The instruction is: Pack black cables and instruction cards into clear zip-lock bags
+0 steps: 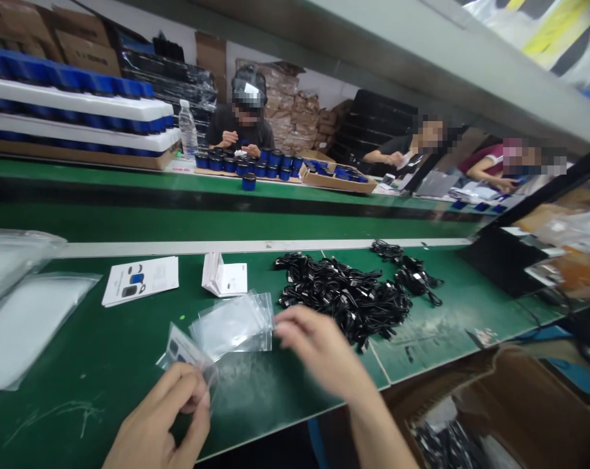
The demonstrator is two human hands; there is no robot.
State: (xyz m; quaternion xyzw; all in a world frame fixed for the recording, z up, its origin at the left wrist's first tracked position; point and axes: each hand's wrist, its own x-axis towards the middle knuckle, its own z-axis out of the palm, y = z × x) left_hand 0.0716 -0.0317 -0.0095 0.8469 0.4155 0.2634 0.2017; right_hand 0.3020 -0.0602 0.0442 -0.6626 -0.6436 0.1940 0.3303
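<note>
My left hand (165, 417) is closed, pinching a small clear zip bag (187, 348) with a printed leaflet inside it. My right hand (317, 348), somewhat blurred, hovers between a stack of clear zip bags (234, 326) and a heap of black cables (344, 293). Its fingers reach out to the left, and nothing shows in them. Behind the bags stand folded white leaflets (224, 277). Farther left lies a pile of printed leaflets (141, 280) showing pictures of a device.
Large plastic packs (36, 326) lie at the left edge. A cardboard box (510, 404) with cables stands at the lower right. Across the bench are blue round containers (249, 182), foam trays (80, 101) and co-workers. A shelf (397, 52) runs overhead.
</note>
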